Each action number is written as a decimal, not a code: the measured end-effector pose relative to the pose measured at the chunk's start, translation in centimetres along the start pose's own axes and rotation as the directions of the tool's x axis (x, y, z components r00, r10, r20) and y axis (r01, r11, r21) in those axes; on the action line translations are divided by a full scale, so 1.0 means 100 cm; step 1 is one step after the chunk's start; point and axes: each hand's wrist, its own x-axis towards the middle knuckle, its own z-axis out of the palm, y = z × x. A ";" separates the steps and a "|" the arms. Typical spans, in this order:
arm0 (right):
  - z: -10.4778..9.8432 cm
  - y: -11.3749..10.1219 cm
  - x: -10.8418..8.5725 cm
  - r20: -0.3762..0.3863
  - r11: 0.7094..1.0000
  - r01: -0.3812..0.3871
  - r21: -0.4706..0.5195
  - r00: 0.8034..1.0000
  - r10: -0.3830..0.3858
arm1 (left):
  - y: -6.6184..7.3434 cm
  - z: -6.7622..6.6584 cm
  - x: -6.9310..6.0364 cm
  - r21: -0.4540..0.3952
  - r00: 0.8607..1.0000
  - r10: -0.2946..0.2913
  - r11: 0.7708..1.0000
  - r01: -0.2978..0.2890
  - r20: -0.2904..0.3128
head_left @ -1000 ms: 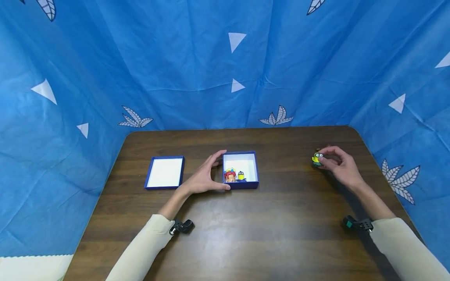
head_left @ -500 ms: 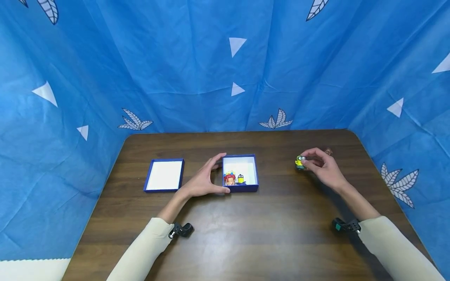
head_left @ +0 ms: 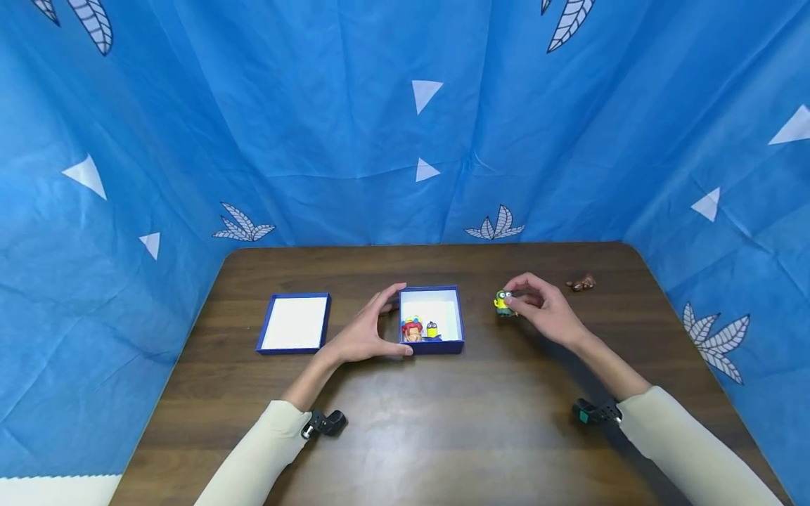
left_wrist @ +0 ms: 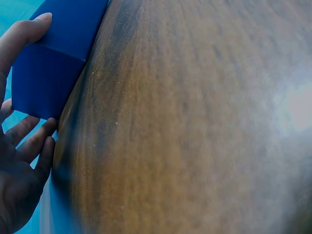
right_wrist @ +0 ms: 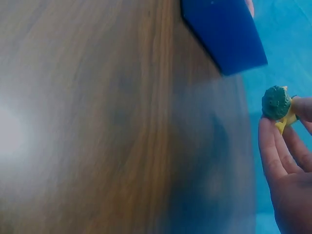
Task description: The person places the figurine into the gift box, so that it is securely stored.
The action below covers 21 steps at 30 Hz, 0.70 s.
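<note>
A small yellow-and-green Minion figurine (head_left: 503,303) is pinched between the thumb and fingers of my right hand (head_left: 547,309), just right of the open blue box. In the right wrist view the figurine (right_wrist: 276,103) shows a dark green rounded part. My left hand (head_left: 367,330) holds the blue box (head_left: 451,347) from its left side, thumb on the front wall and a finger at the back corner. Inside the box, along its front, lie a red-haired figurine (head_left: 412,330) and a yellow figurine (head_left: 432,330). The left wrist view shows the thumb against the box wall (left_wrist: 48,73).
A blue-rimmed lid (head_left: 294,323) with a white inside lies on the wooden table (head_left: 405,422), left of the box. A small brown figurine (head_left: 582,283) lies at the back right. A blue patterned curtain (head_left: 354,126) hangs behind the table.
My right hand has moved left with the Minion figurine, from the table's right side to near the box. The brown figurine has come into full view. My left hand has stayed at the box.
</note>
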 end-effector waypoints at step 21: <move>0.044 -0.045 0.029 0.063 0.999 0.046 0.028 0.997 -0.048 | -0.001 0.000 0.001 -0.010 1.000 0.010 1.000 -0.010 0.000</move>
